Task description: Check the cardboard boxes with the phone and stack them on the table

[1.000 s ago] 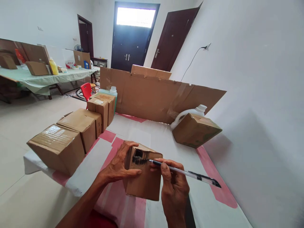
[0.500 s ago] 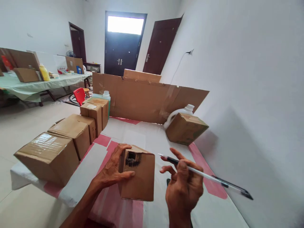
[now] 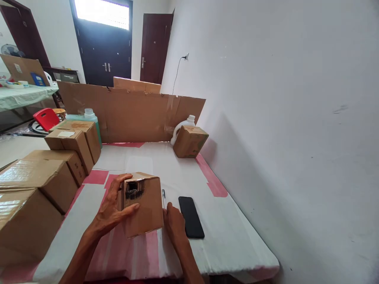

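Observation:
My left hand [image 3: 111, 209] grips the left side of a small cardboard box [image 3: 143, 211], held upright on the table, with a black scribbled patch near the top of the face towards me. My right hand [image 3: 174, 221] is low at the box's right edge, fingers curled, over the near end of a pen [image 3: 163, 197]. The pen lies on the table between the box and a black phone [image 3: 191, 217]. Whether the fingers still grip the pen is hidden.
Several larger cardboard boxes [image 3: 35, 185] line the table's left side. A tall cardboard sheet [image 3: 133, 114] stands across the far end, with a green bottle [image 3: 85, 116], a white jug [image 3: 181, 128] and another box [image 3: 190, 141] before it. A white wall runs along the right.
My right hand has come down from the box's marked face, and the pen now lies on the table by the phone. The view has swung right; my left hand keeps its hold on the box.

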The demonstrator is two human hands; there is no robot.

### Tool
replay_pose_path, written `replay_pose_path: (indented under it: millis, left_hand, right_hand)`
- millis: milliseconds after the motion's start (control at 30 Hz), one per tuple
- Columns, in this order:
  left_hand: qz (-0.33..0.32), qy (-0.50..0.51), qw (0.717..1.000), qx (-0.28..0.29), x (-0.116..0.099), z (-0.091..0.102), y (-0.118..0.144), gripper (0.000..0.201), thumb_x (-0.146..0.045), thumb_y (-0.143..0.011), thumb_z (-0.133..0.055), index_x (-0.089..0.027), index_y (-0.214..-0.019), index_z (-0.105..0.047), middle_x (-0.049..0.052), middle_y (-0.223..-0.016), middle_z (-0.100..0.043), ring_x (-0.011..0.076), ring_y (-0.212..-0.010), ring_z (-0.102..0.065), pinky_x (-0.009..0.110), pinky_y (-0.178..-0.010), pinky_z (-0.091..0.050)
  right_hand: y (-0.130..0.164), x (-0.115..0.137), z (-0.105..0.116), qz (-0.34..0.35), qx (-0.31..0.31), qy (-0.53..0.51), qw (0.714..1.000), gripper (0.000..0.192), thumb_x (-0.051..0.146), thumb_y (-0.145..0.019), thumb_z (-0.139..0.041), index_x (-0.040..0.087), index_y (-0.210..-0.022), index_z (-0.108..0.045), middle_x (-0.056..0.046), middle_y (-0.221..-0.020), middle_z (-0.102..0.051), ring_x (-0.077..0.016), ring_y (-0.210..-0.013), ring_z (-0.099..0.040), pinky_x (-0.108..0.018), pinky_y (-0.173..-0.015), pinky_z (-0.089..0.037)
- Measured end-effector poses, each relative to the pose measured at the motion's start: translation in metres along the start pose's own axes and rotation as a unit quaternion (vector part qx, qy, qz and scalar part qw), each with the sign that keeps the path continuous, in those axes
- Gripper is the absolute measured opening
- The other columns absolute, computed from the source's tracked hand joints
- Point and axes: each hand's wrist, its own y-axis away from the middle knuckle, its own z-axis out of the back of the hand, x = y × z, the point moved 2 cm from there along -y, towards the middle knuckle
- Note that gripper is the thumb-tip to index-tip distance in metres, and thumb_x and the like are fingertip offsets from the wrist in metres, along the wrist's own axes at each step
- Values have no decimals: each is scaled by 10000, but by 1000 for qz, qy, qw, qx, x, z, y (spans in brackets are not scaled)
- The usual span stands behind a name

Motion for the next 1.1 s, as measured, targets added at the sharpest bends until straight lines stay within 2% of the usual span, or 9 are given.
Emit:
replay_pose_path:
  millis: [100,233,433,533,733,833,900,967,1100]
  left_hand:
    - [4,-1,1000,3,3,0,0,688,-406,-839,-752,-336,-1448,-438,85,-1473,-501,321,-1279,-550,493,-1091,-476]
    - [9,3,1000,5,3,-1,0,685,-387,-836,-751,-350,-1442,-434,66,-1469,-497,320,-1312,-520,498,-1120,-449]
    - [0,3,1000,4,-1,0,0,666,-384,-843,-738,-334,-1438,-442,76,-1447,-501,324,-1287,-526,506,-1107,-455]
    - [0,6,1000,4,-1,-1,1,669,-362,-833,-750,-331,-1430,-451,74,-1442,-513,320,-1286,-530,495,-1099,-467]
    - [-17,33,999,-3,0,-2,3,696,-337,-805,-782,-325,-1425,-465,71,-1453,-513,316,-1315,-514,482,-1128,-442]
    - [-15,59,998,8,-1,-2,4,710,-291,-790,-779,-322,-1421,-455,64,-1466,-505,306,-1340,-494,481,-1147,-421]
    - [-15,70,997,10,-2,-2,4,714,-257,-776,-774,-318,-1412,-458,63,-1480,-493,305,-1367,-475,482,-1163,-402]
    - [-20,72,997,8,-4,-3,4,725,-249,-764,-783,-315,-1410,-463,66,-1489,-483,308,-1375,-468,485,-1167,-394]
    - [-33,65,997,4,-6,-4,4,732,-256,-767,-791,-313,-1419,-465,71,-1483,-489,309,-1374,-470,492,-1173,-387]
  right_hand:
    - [-5,-16,16,-36,10,66,997,202,417,-969,-591,253,-852,-576,-79,-931,-711,-286,-883,-718,-330,-718,-477]
    - [-5,-50,43,-123,1,157,980,277,368,-978,-571,127,-1111,-598,-274,-1248,-616,-438,-1234,-581,-510,-931,-474]
    - [-3,-78,50,-190,49,156,968,412,461,-920,-645,91,-1097,-612,-266,-1200,-654,-441,-1189,-623,-500,-887,-507]
    - [-8,-77,45,-187,49,115,974,435,481,-872,-683,109,-1083,-607,-254,-1159,-691,-409,-1140,-664,-430,-842,-514]
    - [-5,-68,32,-147,47,-16,988,163,357,-836,-626,218,-921,-616,-120,-941,-775,-315,-971,-752,-356,-800,-547]
    - [6,-65,43,-153,18,-99,983,296,476,-871,-556,208,-985,-611,-131,-919,-789,-343,-938,-766,-428,-810,-592]
    - [15,-58,57,-174,10,-281,944,510,601,-830,-621,175,-1110,-611,-132,-943,-802,-360,-900,-781,-492,-821,-621]
    - [25,-44,76,-190,19,-479,857,685,630,-729,-766,162,-1207,-619,-146,-1076,-802,-377,-942,-782,-544,-865,-632]
    - [44,9,101,-162,100,-627,755,563,585,-741,-827,193,-1135,-741,-153,-1195,-778,-373,-990,-775,-557,-867,-645]
